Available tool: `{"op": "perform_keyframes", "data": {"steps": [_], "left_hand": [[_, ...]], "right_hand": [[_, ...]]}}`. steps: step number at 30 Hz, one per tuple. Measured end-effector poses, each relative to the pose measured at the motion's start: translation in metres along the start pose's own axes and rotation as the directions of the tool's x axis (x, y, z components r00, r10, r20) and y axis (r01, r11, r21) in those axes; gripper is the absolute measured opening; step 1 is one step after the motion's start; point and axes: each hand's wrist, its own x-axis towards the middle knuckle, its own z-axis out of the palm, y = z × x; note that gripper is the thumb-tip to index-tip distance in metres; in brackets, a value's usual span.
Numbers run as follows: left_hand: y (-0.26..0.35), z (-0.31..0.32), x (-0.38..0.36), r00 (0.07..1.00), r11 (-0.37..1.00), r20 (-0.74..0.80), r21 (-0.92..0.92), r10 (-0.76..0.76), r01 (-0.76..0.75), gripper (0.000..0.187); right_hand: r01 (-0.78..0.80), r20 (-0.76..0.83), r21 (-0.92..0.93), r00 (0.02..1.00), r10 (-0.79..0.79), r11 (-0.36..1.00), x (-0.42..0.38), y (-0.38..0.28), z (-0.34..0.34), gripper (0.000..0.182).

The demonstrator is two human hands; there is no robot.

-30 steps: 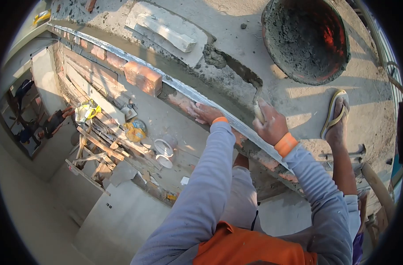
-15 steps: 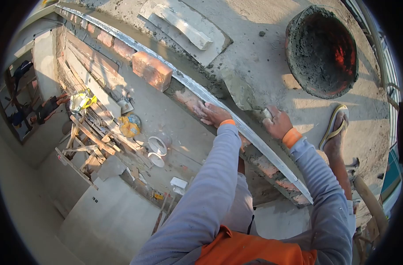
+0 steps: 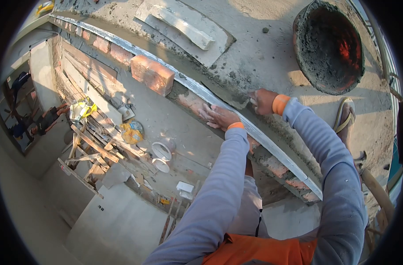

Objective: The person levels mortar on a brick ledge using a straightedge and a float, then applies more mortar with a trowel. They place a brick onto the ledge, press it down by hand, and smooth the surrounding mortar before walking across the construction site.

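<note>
High on a brick wall (image 3: 276,165), the left hand (image 3: 219,116) presses flat, fingers spread, against a straightedge (image 3: 254,130); the right hand (image 3: 262,101) grips a trowel (image 3: 228,99) on the mortar-strewn slab (image 3: 263,57) beside a mortar pan (image 3: 329,46).

So I count two hands (image 3: 219,115) (image 3: 262,101), one trowel (image 3: 223,98), one mortar pan (image 3: 328,46) upper right, one loose brick (image 3: 152,75), one straightedge (image 3: 192,88), two white buckets (image 3: 162,150) (image 3: 161,165) lower left.
</note>
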Motion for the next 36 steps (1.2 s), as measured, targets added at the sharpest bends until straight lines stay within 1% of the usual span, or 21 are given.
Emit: {"op": "perform_keyframes", "data": {"steps": [2, 5, 6, 8, 10, 12, 14, 16, 18, 20, 21, 23, 26, 27, 28, 30, 31, 32, 33, 34, 36], "left_hand": [[0.002, -0.005, -0.005, 1.000, 1.000, 0.003, 0.014, -0.015, 0.014, 0.052], [0.007, -0.006, -0.001, 1.000, 0.997, 0.026, -0.079, -0.003, 0.005, 0.052], [0.009, -0.006, -0.001, 1.000, 1.000, 0.006, -0.026, 0.013, -0.013, 0.048], [0.001, -0.008, -0.005, 1.000, 0.999, -0.006, 0.044, 0.019, -0.019, 0.045], [-0.003, 0.000, -0.003, 0.999, 0.999, 0.011, -0.028, 0.033, -0.033, 0.044], [-0.013, 0.004, 0.000, 0.999, 0.999, 0.028, 0.030, 0.036, -0.037, 0.043], [-0.008, 0.001, 0.001, 0.999, 1.000, 0.031, -0.009, -0.012, 0.013, 0.050], [0.001, -0.007, -0.002, 0.997, 0.998, 0.053, -0.029, -0.050, 0.052, 0.050], [0.011, -0.009, -0.002, 0.994, 0.995, 0.066, -0.052, -0.083, 0.086, 0.050], [0.004, -0.006, -0.004, 0.999, 0.992, 0.033, -0.122, -0.018, 0.022, 0.051], [-0.007, 0.000, -0.002, 0.999, 0.989, 0.028, -0.145, 0.016, -0.012, 0.052], [-0.005, 0.001, -0.003, 0.999, 0.990, 0.032, -0.142, 0.007, -0.003, 0.051], [-0.013, 0.003, 0.002, 1.000, 0.999, 0.008, -0.053, 0.008, -0.007, 0.049], [-0.013, 0.003, 0.003, 0.999, 0.999, 0.046, -0.031, -0.030, 0.031, 0.049], [-0.012, 0.002, 0.001, 0.994, 0.997, 0.088, -0.011, -0.069, 0.070, 0.048], [0.004, -0.004, -0.001, 0.993, 0.995, 0.071, -0.002, -0.095, 0.095, 0.045], [0.005, -0.003, -0.001, 0.993, 0.996, 0.080, -0.034, -0.081, 0.084, 0.045], [0.002, -0.005, -0.002, 0.994, 0.996, 0.087, -0.056, -0.068, 0.073, 0.045], [0.000, -0.005, -0.002, 0.997, 1.000, 0.075, 0.012, -0.026, 0.025, 0.046], [0.003, -0.006, -0.002, 0.998, 1.000, 0.062, 0.002, -0.029, 0.029, 0.046], [0.006, -0.008, -0.001, 0.999, 0.999, 0.009, -0.023, -0.033, 0.034, 0.046]], "right_hand": [[0.005, 0.020, 0.052, 1.000, -0.006, 0.999, -0.022, -0.002, -0.004, 0.039], [0.035, 0.002, 0.135, 0.999, -0.035, 0.990, -0.050, 0.010, 0.001, 0.035], [0.056, -0.026, 0.169, 0.998, -0.052, 0.984, -0.057, 0.016, 0.007, 0.035], [-0.007, -0.045, 0.221, 0.999, 0.017, 0.975, -0.056, 0.024, 0.029, 0.030], [-0.164, -0.175, -0.136, 0.975, 0.139, 0.977, -0.044, 0.022, 0.041, 0.026], [-0.129, -0.131, -0.089, 0.984, 0.117, 0.988, -0.049, 0.015, 0.039, 0.027], [-0.098, -0.090, -0.056, 0.992, 0.093, 0.994, -0.063, 0.007, 0.028, 0.028], [-0.049, 0.023, -0.005, 0.999, 0.049, 0.999, -0.087, 0.004, 0.023, 0.028], [-0.057, 0.001, -0.059, 0.998, 0.058, 0.997, -0.094, 0.008, 0.019, 0.030], [-0.097, -0.085, 0.038, 0.991, 0.100, 0.995, -0.085, 0.014, 0.020, 0.032], [-0.095, -0.081, 0.043, 0.992, 0.099, 0.995, -0.071, 0.020, 0.024, 0.032], [-0.119, -0.174, -0.137, 0.980, 0.094, 0.983, -0.036, 0.028, 0.030, 0.035], [-0.078, -0.084, -0.090, 0.994, 0.071, 0.993, -0.045, 0.010, 0.035, 0.035], [-0.101, 0.012, -0.099, 0.995, 0.102, 0.990, -0.059, 0.002, 0.027, 0.035], [-0.099, 0.021, -0.114, 0.995, 0.102, 0.989, -0.078, -0.002, 0.025, 0.035], [-0.041, 0.016, -0.021, 0.999, 0.041, 0.999, -0.104, -0.004, 0.013, 0.034], [-0.036, 0.020, -0.044, 0.999, 0.037, 0.998, -0.100, -0.003, 0.007, 0.034], [-0.061, -0.031, 0.003, 0.998, 0.061, 0.998, -0.093, -0.002, 0.008, 0.035], [-0.079, -0.084, 0.053, 0.993, 0.083, 0.995, -0.083, 0.001, 0.010, 0.036], [-0.068, -0.086, 0.040, 0.994, 0.072, 0.997, -0.063, 0.006, 0.007, 0.036], [-0.150, -0.118, -0.095, 0.983, 0.139, 0.984, -0.013, 0.011, 0.003, 0.035]]}}
